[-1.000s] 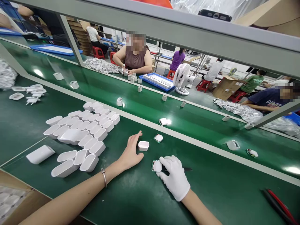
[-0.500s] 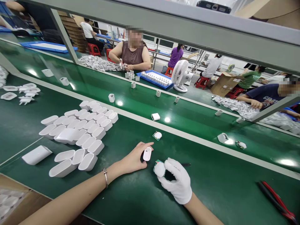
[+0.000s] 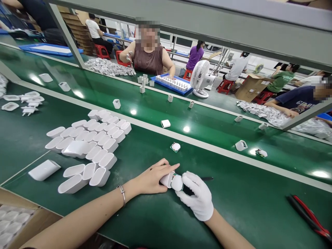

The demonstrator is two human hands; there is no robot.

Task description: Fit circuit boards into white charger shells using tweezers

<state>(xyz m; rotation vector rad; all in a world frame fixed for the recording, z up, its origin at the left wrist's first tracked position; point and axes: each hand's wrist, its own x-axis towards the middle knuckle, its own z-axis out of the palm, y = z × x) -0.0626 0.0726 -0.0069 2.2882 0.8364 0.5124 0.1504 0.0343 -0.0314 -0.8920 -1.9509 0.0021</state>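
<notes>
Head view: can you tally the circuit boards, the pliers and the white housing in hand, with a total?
Circuit boards: 3 (one in the grip of the right hand, one on the near bench, one beyond the pale strip)
Pliers: 1
White housing in the left hand: 1
Total: 5

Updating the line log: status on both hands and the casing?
Left grip around white casing. Gloved right grip on circuit board, at casing's rim. Thin dark object beyond right grip, partly hidden.
</notes>
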